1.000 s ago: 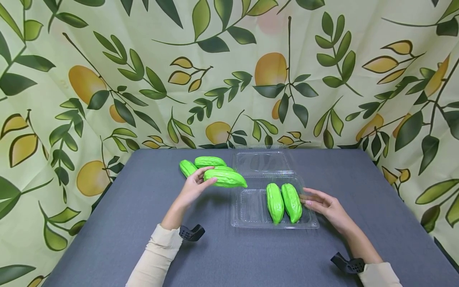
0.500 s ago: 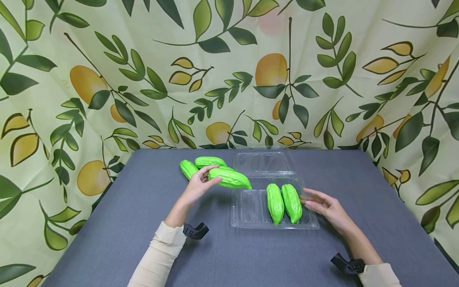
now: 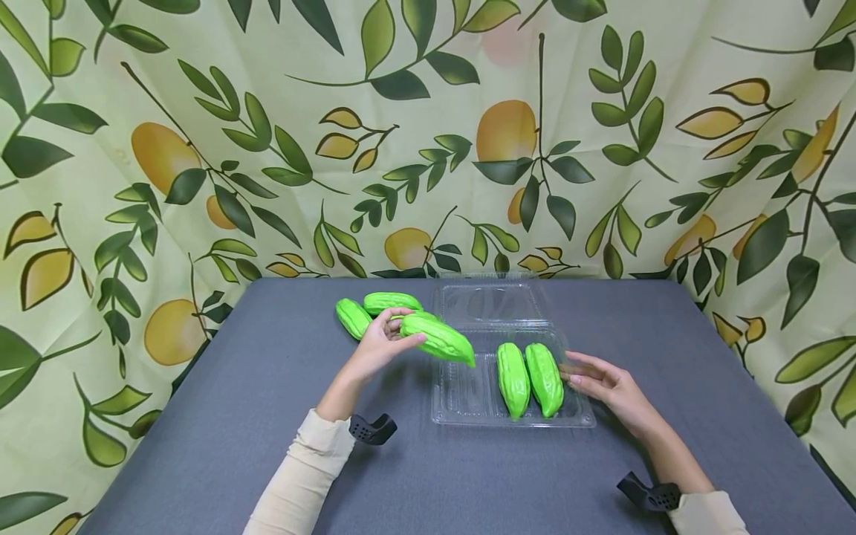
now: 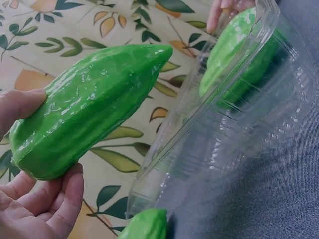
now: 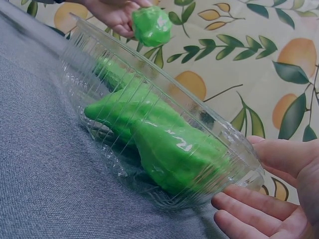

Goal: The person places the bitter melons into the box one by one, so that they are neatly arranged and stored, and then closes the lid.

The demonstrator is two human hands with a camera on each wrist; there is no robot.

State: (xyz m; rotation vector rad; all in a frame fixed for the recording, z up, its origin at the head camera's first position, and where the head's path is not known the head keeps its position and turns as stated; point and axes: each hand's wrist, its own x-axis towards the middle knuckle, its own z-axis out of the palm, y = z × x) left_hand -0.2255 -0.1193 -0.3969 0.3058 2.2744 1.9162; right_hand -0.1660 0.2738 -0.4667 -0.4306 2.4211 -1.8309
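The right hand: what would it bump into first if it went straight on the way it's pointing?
Most likely the side wall of the clear container; the right hand is up against it, seemingly touching. Past that wall lies a green gourd.

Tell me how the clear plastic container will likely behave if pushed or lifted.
The clear container looks thin-walled, so it would probably flex when pushed. Two green gourds sit toward its right, so that side may dip when lifted. Its open lid lies folded back and might flop about.
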